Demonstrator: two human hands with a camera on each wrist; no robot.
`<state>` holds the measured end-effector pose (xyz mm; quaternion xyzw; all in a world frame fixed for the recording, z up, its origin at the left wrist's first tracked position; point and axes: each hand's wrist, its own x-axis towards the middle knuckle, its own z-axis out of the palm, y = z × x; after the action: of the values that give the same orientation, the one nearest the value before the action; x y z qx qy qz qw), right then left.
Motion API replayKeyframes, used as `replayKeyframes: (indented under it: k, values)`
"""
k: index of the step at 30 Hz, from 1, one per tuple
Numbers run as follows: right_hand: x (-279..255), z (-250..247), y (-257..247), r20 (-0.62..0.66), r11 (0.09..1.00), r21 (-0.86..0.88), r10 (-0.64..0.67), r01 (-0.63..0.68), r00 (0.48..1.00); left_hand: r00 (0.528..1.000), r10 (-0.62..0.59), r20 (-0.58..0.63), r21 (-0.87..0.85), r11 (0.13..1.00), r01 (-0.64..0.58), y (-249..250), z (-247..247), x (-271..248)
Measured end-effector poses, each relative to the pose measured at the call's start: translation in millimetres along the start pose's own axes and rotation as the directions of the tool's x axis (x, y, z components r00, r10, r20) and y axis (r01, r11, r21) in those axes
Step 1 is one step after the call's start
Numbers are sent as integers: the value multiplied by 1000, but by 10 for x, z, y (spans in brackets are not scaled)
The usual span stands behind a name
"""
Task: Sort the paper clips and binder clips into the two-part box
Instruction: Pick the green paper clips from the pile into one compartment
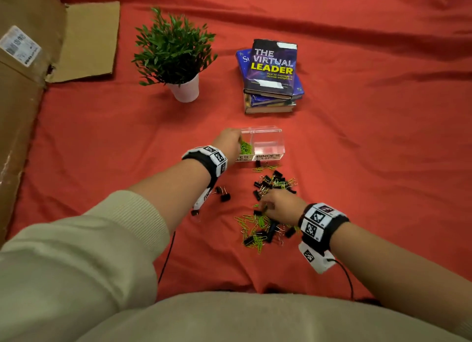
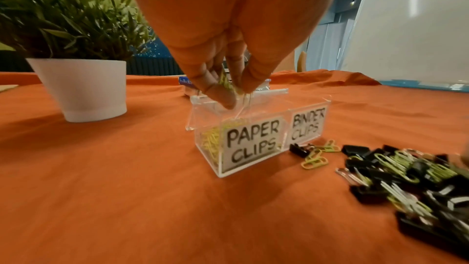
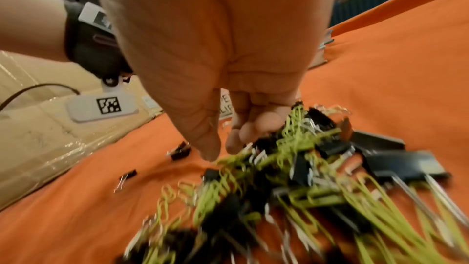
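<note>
From above, the left hand (image 1: 229,140) hangs over the two-part box (image 1: 268,147), directly above its left compartment. At that wrist, its fingertips (image 2: 223,95) pinch green paper clips (image 2: 225,84) (straight drop). At the right wrist, the right hand (image 3: 225,79) curls into the mixed pile (image 3: 299,168) nearer the counter's front edge; whether it holds any, I cannot tell.

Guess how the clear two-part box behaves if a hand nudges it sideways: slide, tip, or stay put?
Probably slides rather than tips: the clear box sits low and wide on the cloth. It looks light, thin-walled, with only green paper clips in the left compartment; the binder clip side looks empty. The left hand, holding clips over its rim, could easily shift it.
</note>
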<state>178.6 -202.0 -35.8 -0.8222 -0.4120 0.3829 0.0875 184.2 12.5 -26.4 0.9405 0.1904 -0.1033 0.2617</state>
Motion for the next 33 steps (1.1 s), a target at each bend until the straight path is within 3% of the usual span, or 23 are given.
replayKeyframes:
  k: [6,9,14,16,22,26,33]
  values:
    - [19,198,112,-76,998,-43,32,-35,997,974,211,-78,105,974,-203,-14,286,-439]
    - [85,168,127,-127,999,-13,42,-44,991,984,163,72,106,980,-170,-63,555,-819]
    - [37,137,75,-147,1000,-20,12,-15,989,946,159,282,108,975,-196,-183,937,-1244]
    - [-27,200,23,-127,997,-80,7,-17,992,942,177,286,110,970,-216,-175,994,-1318]
    - [-108,417,-110,-164,943,-264,162,-201,973,936,223,272,173,946,-275,-103,963,-1362]
    - [-44,511,-112,-185,937,-323,77,-134,980,933,232,274,219,930,-295,-119,941,-1370]
    - [15,522,-81,-114,927,-373,-15,-29,993,946,182,268,219,945,-243,-196,847,-1384]
